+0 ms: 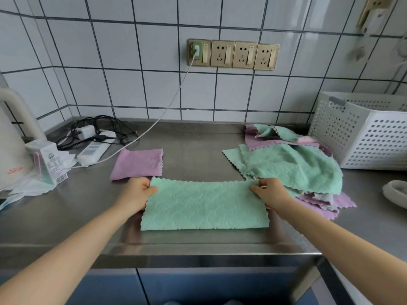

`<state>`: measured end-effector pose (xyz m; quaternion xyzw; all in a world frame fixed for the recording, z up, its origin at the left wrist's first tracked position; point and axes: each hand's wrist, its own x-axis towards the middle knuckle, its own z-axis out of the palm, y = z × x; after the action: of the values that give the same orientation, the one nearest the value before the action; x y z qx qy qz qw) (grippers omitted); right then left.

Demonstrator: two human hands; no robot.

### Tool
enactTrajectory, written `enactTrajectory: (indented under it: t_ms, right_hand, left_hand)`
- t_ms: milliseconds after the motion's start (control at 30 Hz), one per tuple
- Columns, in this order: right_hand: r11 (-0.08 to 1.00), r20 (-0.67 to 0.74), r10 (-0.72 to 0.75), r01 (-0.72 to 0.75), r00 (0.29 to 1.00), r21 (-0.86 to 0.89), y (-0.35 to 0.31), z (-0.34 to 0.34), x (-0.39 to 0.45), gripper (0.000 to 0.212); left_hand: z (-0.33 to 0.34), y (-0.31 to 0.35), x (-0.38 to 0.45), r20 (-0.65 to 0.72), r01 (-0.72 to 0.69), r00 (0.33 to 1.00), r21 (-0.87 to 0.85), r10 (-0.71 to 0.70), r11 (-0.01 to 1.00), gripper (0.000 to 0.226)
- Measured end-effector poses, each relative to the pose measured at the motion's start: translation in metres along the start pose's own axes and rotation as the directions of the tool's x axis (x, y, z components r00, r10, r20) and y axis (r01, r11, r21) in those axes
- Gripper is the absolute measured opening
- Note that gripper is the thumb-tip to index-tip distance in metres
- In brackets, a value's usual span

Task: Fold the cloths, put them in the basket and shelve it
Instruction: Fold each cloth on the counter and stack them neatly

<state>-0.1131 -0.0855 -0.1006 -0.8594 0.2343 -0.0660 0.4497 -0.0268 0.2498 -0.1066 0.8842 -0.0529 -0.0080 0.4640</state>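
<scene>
The green cloth (204,205) lies flat on the steel counter (193,142) near its front edge, already folded once into a long strip, scalloped edges roughly matched. To do the next fold well, I judge one short end should be carried across to meet the other, corners aligned before the crease is pressed flat, so the piece ends up about the shape of the folded purple cloth (137,165) lying just behind and to the left.

The left hand (137,193) pinches the strip's far left corner, thumb on top and fingers curled under the edge. The right hand (269,193) grips the far right corner in the same way, fingers closed on the fabric. Both hold the cloth and nothing else.

To the right, a loose pile of cloths (293,164), green and purple mixed, waits unfolded, touching the foot of the white perforated basket (365,137), which stands at the counter's right end against the tiled wall. On the left sit a power strip (94,149) with tangled cables and a white kettle (11,137)
</scene>
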Motion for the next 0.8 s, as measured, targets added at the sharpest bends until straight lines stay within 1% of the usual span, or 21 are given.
enactTrajectory:
  t_ms: [100, 200, 267, 300, 333, 367, 400, 433, 467, 500, 533, 567, 600, 633, 667, 733, 800]
  right_hand:
    - [0.998, -0.009, 0.021, -0.022, 1.000, -0.065, -0.001, 0.002, 0.003, 0.030]
    - [0.996, -0.021, 0.054, -0.055, 0.998, -0.076, -0.002, 0.002, 0.003, 0.033]
    - [0.998, -0.030, 0.061, -0.062, 0.998, -0.025, -0.005, 0.001, -0.001, 0.034]
    - [0.997, -0.033, 0.072, -0.071, 0.997, 0.033, -0.005, -0.001, -0.005, 0.033]
    - [0.992, -0.036, 0.082, -0.078, 0.996, 0.096, -0.005, -0.003, -0.012, 0.032]
    - [0.989, -0.048, 0.068, -0.061, 0.996, 0.134, -0.005, -0.007, -0.021, 0.030]
    - [0.993, -0.078, 0.018, -0.009, 0.997, 0.116, -0.004, -0.011, -0.031, 0.028]
    - [0.996, -0.118, -0.085, 0.088, 0.989, 0.022, -0.003, -0.014, -0.042, 0.027]
    - [0.967, -0.144, -0.237, 0.220, 0.961, -0.125, -0.001, -0.016, -0.053, 0.029]
    - [0.893, -0.125, -0.403, 0.360, 0.907, -0.269, 0.000, -0.016, -0.065, 0.031]
    - [0.789, -0.061, -0.549, 0.493, 0.834, -0.367, -0.001, -0.014, -0.077, 0.033]
    - [0.690, 0.045, -0.639, 0.598, 0.768, -0.408, -0.002, -0.009, -0.087, 0.033]
    - [0.612, 0.167, -0.678, 0.676, 0.716, -0.410, -0.004, -0.003, -0.096, 0.034]
    - [0.556, 0.272, -0.689, 0.730, 0.672, -0.397, -0.006, 0.005, -0.102, 0.035]
    - [0.514, 0.344, -0.693, 0.768, 0.634, -0.382, -0.006, 0.012, -0.107, 0.037]
    - [0.445, 0.415, -0.704, 0.813, 0.577, -0.376, -0.003, 0.021, -0.111, 0.039]
    - [0.409, 0.444, -0.695, 0.819, 0.565, -0.402, 0.006, 0.019, -0.111, 0.041]
  left_hand:
    - [0.003, 0.001, 0.004, -0.066, -0.014, 0.998, 0.147, 0.024, 0.989, 0.035]
    - [0.006, 0.003, 0.003, -0.111, -0.003, 0.993, 0.237, 0.030, 0.971, 0.030]
    - [0.007, 0.007, -0.001, -0.127, 0.008, 0.991, 0.286, 0.030, 0.958, 0.021]
    - [0.006, 0.009, -0.004, -0.131, 0.016, 0.991, 0.310, 0.027, 0.950, 0.012]
    - [0.005, 0.010, -0.009, -0.130, 0.014, 0.991, 0.339, 0.032, 0.941, 0.008]
    - [0.002, 0.008, -0.015, -0.138, 0.001, 0.989, 0.378, 0.056, 0.926, 0.019]
    - [0.000, 0.008, -0.024, -0.152, -0.040, 0.982, 0.429, 0.116, 0.902, 0.027]
    - [-0.001, 0.009, -0.034, -0.177, -0.108, 0.961, 0.465, 0.212, 0.879, 0.030]
    - [0.001, 0.011, -0.044, -0.180, -0.212, 0.928, 0.468, 0.327, 0.858, 0.029]
    - [0.005, 0.017, -0.056, -0.133, -0.326, 0.898, 0.438, 0.419, 0.838, 0.028]
    - [0.011, 0.023, -0.067, -0.037, -0.433, 0.875, 0.385, 0.482, 0.815, 0.029]
    - [0.021, 0.030, -0.078, 0.098, -0.510, 0.855, 0.337, 0.510, 0.791, 0.032]
    - [0.033, 0.036, -0.088, 0.237, -0.566, 0.824, 0.314, 0.514, 0.762, 0.038]
    - [0.046, 0.039, -0.096, 0.341, -0.608, 0.789, 0.313, 0.512, 0.729, 0.042]
    - [0.057, 0.038, -0.102, 0.408, -0.638, 0.761, 0.332, 0.504, 0.694, 0.046]
    - [0.068, 0.033, -0.108, 0.469, -0.648, 0.752, 0.396, 0.464, 0.650, 0.051]
    - [0.065, 0.023, -0.109, 0.477, -0.628, 0.768, 0.430, 0.428, 0.649, 0.054]
